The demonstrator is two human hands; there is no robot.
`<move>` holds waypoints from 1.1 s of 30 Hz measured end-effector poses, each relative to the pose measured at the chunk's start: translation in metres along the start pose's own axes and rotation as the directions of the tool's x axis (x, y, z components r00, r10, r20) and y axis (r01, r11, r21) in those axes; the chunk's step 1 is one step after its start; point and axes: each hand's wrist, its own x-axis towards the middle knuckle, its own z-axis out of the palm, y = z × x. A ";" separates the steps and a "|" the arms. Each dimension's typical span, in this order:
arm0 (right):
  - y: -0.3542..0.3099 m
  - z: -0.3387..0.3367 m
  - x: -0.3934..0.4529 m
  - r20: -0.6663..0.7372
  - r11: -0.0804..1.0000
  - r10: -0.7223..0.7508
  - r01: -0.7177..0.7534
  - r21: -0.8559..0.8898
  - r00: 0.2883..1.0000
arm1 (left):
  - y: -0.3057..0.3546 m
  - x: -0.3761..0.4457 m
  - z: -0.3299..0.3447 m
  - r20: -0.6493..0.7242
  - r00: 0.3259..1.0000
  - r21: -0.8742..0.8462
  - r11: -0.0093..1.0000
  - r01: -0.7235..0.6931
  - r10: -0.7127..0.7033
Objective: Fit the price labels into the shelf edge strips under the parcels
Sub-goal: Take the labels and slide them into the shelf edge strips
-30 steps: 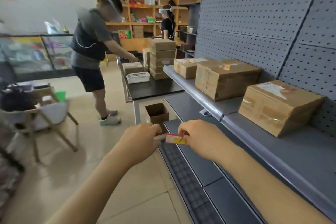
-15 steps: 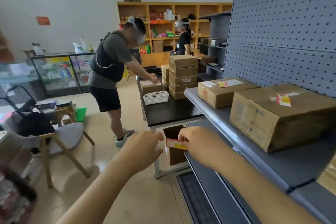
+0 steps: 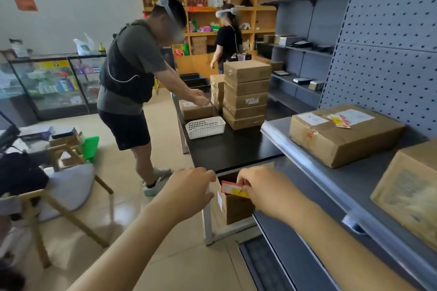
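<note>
Right hand point(image 3: 267, 190): we pinch 1 red-and-yellow price label point(image 3: 234, 190) between thumb and fingertips, held flat so it can slide into a strip.
Left hand point(image 3: 189, 188): fingers curled beside the label; whether they hold anything, we cannot tell.
Shelf edge strip point(image 3: 307, 173): runs along the shelf's front edge, under the parcel point(image 3: 343, 134); the label is not yet in it.

Soft, even indoor brightness, faint floor shadows, wide-angle bending at the edges, slight blur throughout.
</note>
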 end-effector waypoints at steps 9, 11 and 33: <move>0.043 -0.001 0.071 -0.009 0.971 0.230 -0.229 0.068 0.973 | -0.031 0.138 0.019 0.032 0.966 -0.047 0.966 -0.255 0.257; 0.064 -0.001 0.079 -0.032 0.950 0.308 -0.306 0.070 0.951 | -0.024 0.172 0.026 0.030 0.945 -0.071 0.944 -0.322 0.325; 0.148 -0.011 0.095 -0.192 0.489 0.871 -0.842 0.228 0.453 | 0.058 0.357 0.091 -0.131 0.366 -0.016 0.367 -0.930 0.922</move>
